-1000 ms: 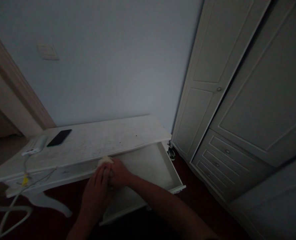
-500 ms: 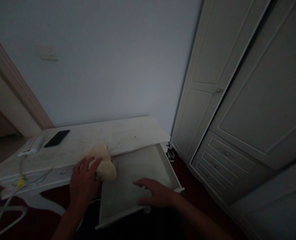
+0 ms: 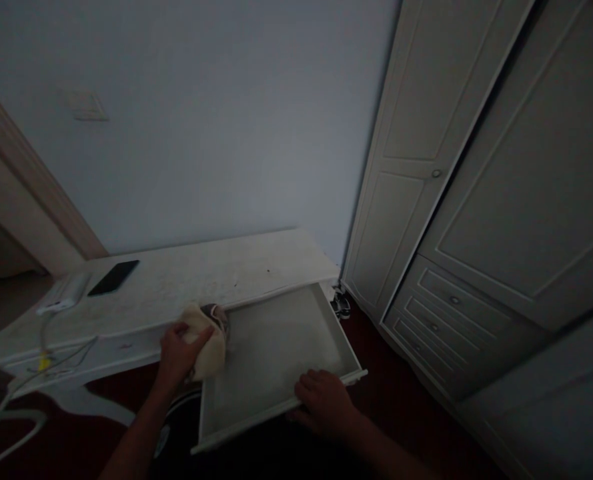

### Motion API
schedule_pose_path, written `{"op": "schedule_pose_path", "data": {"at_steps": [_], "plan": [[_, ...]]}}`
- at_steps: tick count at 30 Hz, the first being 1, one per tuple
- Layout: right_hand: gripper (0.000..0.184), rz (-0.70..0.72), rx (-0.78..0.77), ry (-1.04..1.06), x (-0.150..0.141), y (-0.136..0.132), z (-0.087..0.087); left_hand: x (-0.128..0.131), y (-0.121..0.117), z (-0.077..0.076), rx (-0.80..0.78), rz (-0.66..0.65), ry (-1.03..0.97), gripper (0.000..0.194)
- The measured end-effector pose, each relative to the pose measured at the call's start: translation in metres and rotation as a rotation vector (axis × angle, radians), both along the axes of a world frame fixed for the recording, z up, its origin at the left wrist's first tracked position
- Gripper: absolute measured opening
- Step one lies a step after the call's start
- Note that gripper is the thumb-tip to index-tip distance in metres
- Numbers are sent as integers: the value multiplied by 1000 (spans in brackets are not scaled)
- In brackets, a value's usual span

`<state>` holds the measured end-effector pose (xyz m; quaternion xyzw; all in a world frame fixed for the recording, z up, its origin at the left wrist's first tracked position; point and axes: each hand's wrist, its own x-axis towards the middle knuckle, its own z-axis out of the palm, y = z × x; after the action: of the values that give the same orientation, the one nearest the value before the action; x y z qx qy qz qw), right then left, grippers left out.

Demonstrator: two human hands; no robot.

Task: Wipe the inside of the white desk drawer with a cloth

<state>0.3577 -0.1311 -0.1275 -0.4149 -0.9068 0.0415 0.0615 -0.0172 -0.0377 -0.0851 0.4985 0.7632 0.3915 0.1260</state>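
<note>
My left hand (image 3: 181, 353) is closed on a bunched beige cloth (image 3: 211, 353) with a dark patterned part at its far edge. The cloth hangs over the left rim of a pulled-out white drawer (image 3: 276, 340), beside the front edge of the white desk (image 3: 256, 260). With its fingers curled over the top of the drawer's front panel, my right hand (image 3: 323, 403) grips it near the right end. Nothing lies on the visible part of the drawer floor. The palm side of each hand is hidden.
A dark phone (image 3: 115, 277) and a white power strip (image 3: 65, 293) with a cable lie on the desk's left part. To the right stands a white wardrobe (image 3: 401, 220) with small drawers. Shoes (image 3: 341, 305) sit on the floor between desk and wardrobe.
My right hand has come from above the drawer down onto its front panel and closed there. My left hand and the cloth have shifted slightly; more of the cloth's dark patterned part shows.
</note>
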Motion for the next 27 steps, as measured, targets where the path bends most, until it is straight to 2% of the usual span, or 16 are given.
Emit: {"op": "schedule_pose_path", "data": {"at_steps": [2,4,6,9,11,13,16,20,23,27], "plan": [[42,1,11,4,0,-1,-1,2,-8,-3,-59,-24,-27,96],[42,-1,20,5,0,-1,-2,5,-24,-5,-122,-106,39,88],[43,-2,26,7,0,-1,-3,8,-48,-6,-144,-228,229,75],[47,0,32,15,-1,0,-3,14,-88,-14,-78,-392,573,62],[49,3,31,16,-1,0,-2,18,-111,-23,-23,-464,712,60],[49,7,30,10,0,0,-1,23,-123,-28,25,-519,800,60],[50,13,40,6,0,0,-3,35,-113,-25,49,-504,933,58],[52,23,45,3,0,1,-6,59,-68,0,4,-429,1095,53],[51,14,35,8,-1,1,-6,81,-39,13,-21,-474,1145,48],[51,6,42,18,-2,1,-8,100,-12,9,-20,-575,1127,47]]}}
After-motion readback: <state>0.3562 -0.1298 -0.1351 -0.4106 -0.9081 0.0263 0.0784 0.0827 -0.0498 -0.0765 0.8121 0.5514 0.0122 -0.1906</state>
